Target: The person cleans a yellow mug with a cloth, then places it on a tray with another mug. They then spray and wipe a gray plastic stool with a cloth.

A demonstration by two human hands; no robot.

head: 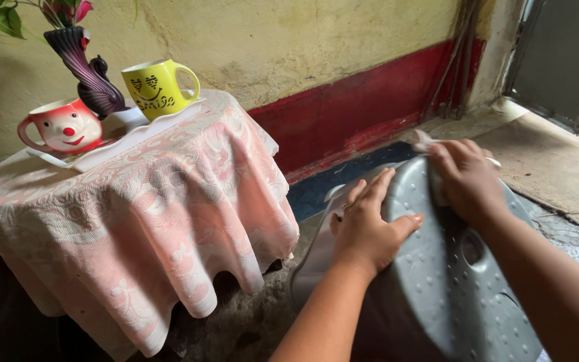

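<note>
Head view: grey plastic stool (437, 295) tipped on the floor, just beside the right edge of the cloth-covered counter (135, 221). Left hand (368, 224) spread flat on the stool's dimpled seat, fingers open, gripping nothing. Right hand (467, 177) pressing a pale cloth (427, 144) against the seat's far rim. On the counter's back edge: white tray (125, 134), red mug (61, 126), yellow mug (159, 87), dark vase (88, 74).
</note>
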